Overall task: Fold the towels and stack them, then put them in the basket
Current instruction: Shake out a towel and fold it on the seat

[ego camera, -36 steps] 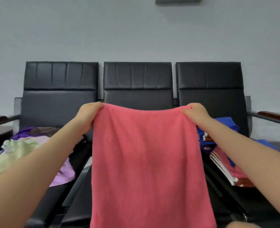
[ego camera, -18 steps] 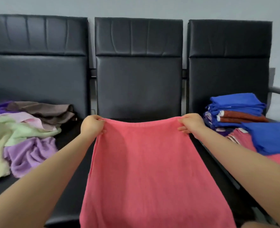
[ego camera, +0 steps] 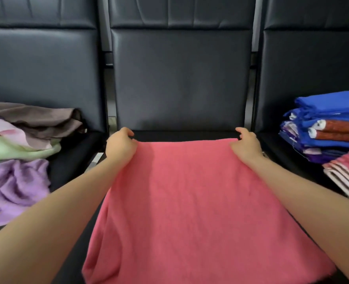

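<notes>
Row of black chairs [ego camera: 179, 78], pink towel [ego camera: 190, 201] spread over middle seat.
Left hand [ego camera: 119, 146] and right hand [ego camera: 245, 146] each pinch a far corner, fingers curled.

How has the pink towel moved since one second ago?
Yes. The pink towel has come down: its top edge was across the middle chair's backrest, and now it lies at the seat.

2 bare forearms [ego camera: 62, 203], no sleeves or jewellery visible.

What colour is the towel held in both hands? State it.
Coral pink towel, plain, seen in the head view.
</notes>
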Demonstrator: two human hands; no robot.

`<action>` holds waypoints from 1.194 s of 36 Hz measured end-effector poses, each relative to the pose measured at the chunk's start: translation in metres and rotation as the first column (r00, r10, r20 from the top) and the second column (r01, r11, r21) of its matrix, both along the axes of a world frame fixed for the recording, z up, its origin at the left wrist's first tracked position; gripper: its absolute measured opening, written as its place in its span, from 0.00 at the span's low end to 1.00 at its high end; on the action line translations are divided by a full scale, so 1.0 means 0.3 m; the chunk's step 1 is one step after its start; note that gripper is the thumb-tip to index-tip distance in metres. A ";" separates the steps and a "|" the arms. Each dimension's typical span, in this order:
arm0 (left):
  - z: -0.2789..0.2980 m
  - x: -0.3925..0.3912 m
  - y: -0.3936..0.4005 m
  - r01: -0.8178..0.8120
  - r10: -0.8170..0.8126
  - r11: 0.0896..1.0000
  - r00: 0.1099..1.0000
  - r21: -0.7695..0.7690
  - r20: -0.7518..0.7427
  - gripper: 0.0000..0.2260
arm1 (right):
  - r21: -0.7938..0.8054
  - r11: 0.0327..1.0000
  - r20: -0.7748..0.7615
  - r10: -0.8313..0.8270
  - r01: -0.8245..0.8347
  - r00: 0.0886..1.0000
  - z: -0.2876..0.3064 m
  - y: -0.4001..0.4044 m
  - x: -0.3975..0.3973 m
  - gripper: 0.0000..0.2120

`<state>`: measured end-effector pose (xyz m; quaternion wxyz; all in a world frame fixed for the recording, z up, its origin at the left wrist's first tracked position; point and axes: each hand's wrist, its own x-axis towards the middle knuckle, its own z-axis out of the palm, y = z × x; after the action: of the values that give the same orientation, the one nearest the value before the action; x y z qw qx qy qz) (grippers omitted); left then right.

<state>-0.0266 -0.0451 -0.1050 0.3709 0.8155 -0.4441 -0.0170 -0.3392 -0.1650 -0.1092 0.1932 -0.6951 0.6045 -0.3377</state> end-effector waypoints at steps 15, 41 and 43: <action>0.061 -0.105 0.275 0.090 -0.084 0.978 0.996 0.189 -0.038 0.19 | 0.247 0.969 -0.246 0.062 0.001 0.967 0.126 0.289 -0.132 0.11; -0.019 -0.273 0.784 0.298 -0.309 0.945 0.948 0.135 0.076 0.35 | 0.309 0.925 -0.337 0.326 -0.223 0.883 0.123 0.746 -0.450 0.20; -0.018 -0.279 0.802 0.323 -0.339 0.936 0.935 0.143 0.103 0.32 | 0.304 0.931 -0.403 0.318 -0.202 0.858 0.115 0.748 -0.455 0.21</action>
<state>-0.1102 0.1957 -0.1103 0.2825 0.7499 -0.5956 -0.0555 -0.4756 0.0594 -0.0747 0.1801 -0.7994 0.5700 -0.0608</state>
